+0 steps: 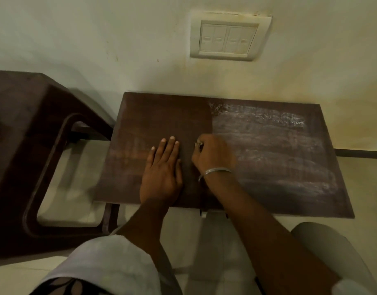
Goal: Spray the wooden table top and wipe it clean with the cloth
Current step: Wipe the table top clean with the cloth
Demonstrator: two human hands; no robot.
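There is one table [162, 116]. It is right in front of me, with its far edge against the wall [98, 39]. Its top is dark brown wood. The left half looks plain and dark. The right half has white streaks [268, 141] all over it, with little specks near the far edge.

Both my hands are on the top, side by side near the middle, close to my edge. My left hand [162, 173] lies flat, with four fingers [171, 145] straight and the thumb beside them. It holds nothing. My right hand [213, 154] is curled up, knuckles on top, at the edge of the white streaks. Its fingers are tucked under, so I cannot tell if it holds anything. Something small and shiny shows by one finger, too small to make out. One silver bangle [215, 171] sits on my right wrist.

A small dark thing [201, 212] hangs below the near edge of the table, under my right arm. I cannot tell what it is.

One brown stool [23, 124] stands just beside the table on the left. Its left side is cut off. My left knee [111, 262] and right knee [332, 241], in pale trousers, show at the bottom, partly cut off too.

The wall is pale with yellow stains. One switch plate [228, 38] on it has four switches. The floor [72, 188] has pale tiles. One dark strip [360, 153] runs along the bottom of the wall on the right.
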